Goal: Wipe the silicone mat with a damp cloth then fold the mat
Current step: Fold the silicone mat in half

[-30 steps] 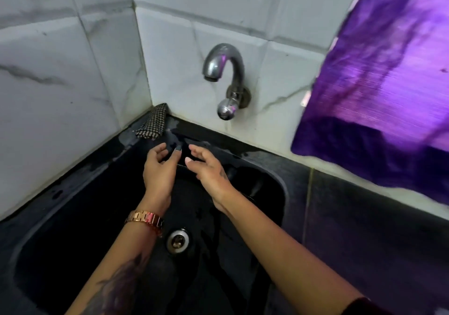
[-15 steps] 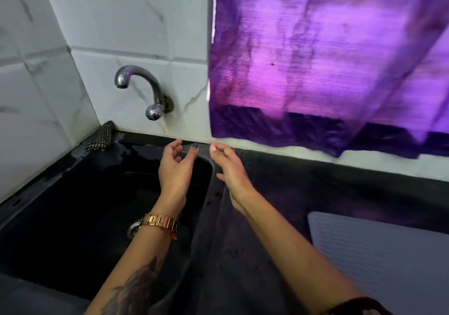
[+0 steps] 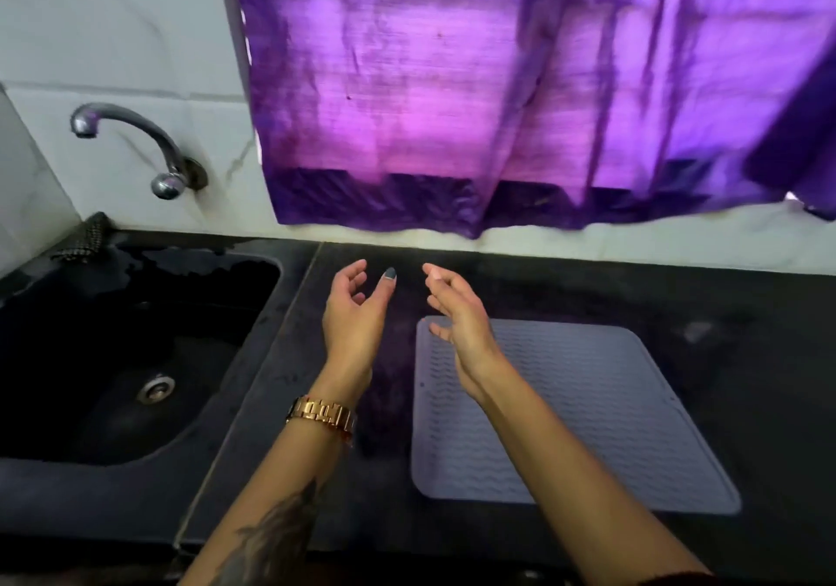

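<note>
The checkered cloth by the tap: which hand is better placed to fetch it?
Left, probably. The checkered cloth lies at the sink's far left corner, and the empty left hand is nearer that side; the right hand hovers over the mat.

White marble-veined wall tiles point(image 3: 122, 33) fill the upper left of the frame; a purple curtain point(image 3: 520, 97) hangs across the upper centre and right, glowing pink where daylight comes through. A chrome tap point(image 3: 135, 142) juts from the wall above a black sink point(image 3: 113, 359) at the left; the black table point(image 3: 746, 382) runs across the lower frame.
</note>
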`<control>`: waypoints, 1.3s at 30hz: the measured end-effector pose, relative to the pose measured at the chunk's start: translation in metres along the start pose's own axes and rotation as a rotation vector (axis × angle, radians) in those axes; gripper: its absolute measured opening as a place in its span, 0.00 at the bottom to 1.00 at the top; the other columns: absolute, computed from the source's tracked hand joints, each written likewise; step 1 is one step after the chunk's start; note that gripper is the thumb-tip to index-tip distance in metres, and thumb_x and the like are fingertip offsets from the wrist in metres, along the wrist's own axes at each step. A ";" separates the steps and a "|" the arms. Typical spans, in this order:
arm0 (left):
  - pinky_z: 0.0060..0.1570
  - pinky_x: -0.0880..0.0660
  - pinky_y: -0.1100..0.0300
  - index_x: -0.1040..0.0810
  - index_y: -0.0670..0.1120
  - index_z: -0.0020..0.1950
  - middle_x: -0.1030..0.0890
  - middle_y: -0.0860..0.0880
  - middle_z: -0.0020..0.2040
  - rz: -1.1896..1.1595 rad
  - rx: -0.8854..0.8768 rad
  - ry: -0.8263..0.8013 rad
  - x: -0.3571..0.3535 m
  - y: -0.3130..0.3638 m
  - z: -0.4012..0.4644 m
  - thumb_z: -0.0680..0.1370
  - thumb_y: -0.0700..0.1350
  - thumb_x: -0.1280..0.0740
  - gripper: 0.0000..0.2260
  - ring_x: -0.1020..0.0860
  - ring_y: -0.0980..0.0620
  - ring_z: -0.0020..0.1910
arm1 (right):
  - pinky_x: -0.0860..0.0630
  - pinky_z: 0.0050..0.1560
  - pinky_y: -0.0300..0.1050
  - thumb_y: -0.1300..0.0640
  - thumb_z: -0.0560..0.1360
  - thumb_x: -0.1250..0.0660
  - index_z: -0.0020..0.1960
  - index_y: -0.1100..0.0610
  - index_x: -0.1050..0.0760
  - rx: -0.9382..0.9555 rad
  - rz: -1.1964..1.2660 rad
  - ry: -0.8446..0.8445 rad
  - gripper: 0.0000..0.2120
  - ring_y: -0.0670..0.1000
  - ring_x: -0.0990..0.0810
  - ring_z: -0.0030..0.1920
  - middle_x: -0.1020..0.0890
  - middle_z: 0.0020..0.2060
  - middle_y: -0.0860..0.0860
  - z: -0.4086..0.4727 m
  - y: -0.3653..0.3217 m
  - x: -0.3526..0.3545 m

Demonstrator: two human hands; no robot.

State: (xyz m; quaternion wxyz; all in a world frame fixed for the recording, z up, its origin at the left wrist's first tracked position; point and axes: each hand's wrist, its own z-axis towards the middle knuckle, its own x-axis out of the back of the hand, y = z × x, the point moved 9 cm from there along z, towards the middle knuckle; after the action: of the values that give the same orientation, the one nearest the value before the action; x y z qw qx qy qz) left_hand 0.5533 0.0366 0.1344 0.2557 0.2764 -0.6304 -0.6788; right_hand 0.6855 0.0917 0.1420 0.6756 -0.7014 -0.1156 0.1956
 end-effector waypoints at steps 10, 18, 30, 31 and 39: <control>0.61 0.27 0.49 0.29 0.50 0.66 0.28 0.48 0.66 0.059 0.012 -0.138 -0.077 -0.004 -0.072 0.75 0.47 0.31 0.20 0.25 0.57 0.54 | 0.34 0.62 0.48 0.49 0.79 0.42 0.61 0.48 0.27 -0.018 0.022 0.185 0.13 0.43 0.30 0.60 0.26 0.52 0.37 -0.062 0.006 0.113; 0.63 0.28 0.50 0.31 0.49 0.67 0.29 0.48 0.66 0.033 0.013 -0.232 -0.113 -0.004 -0.087 0.76 0.46 0.32 0.20 0.26 0.53 0.58 | 0.34 0.60 0.47 0.51 0.79 0.41 0.57 0.47 0.26 -0.030 0.061 0.350 0.09 0.44 0.29 0.60 0.25 0.54 0.39 -0.084 0.011 0.169; 0.63 0.29 0.52 0.31 0.50 0.67 0.29 0.48 0.67 0.083 0.077 -0.184 -0.104 -0.045 -0.079 0.76 0.47 0.33 0.19 0.29 0.49 0.64 | 0.34 0.64 0.52 0.47 0.80 0.45 0.66 0.51 0.30 -0.110 0.039 0.497 0.18 0.51 0.32 0.66 0.30 0.67 0.50 -0.099 0.046 0.235; 0.63 0.29 0.51 0.31 0.50 0.67 0.28 0.48 0.67 0.088 0.082 -0.166 -0.102 -0.049 -0.075 0.76 0.47 0.33 0.19 0.29 0.49 0.64 | 0.34 0.64 0.52 0.47 0.80 0.45 0.66 0.51 0.30 -0.117 0.038 0.504 0.18 0.50 0.32 0.65 0.30 0.67 0.50 -0.096 0.049 0.242; 0.51 0.28 0.57 0.29 0.50 0.63 0.26 0.50 0.58 0.155 0.195 0.028 -0.078 -0.096 -0.048 0.76 0.47 0.33 0.16 0.26 0.55 0.48 | 0.30 0.59 0.51 0.48 0.78 0.41 0.64 0.52 0.29 -0.203 0.099 0.602 0.17 0.49 0.27 0.57 0.27 0.61 0.50 -0.073 0.069 0.322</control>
State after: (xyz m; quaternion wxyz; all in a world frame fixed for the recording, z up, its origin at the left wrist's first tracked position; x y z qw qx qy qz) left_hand 0.6425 0.0640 0.0404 0.2878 0.2599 -0.7094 -0.5886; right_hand 0.9986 0.1590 0.0357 0.5958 -0.7962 0.1049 -0.0006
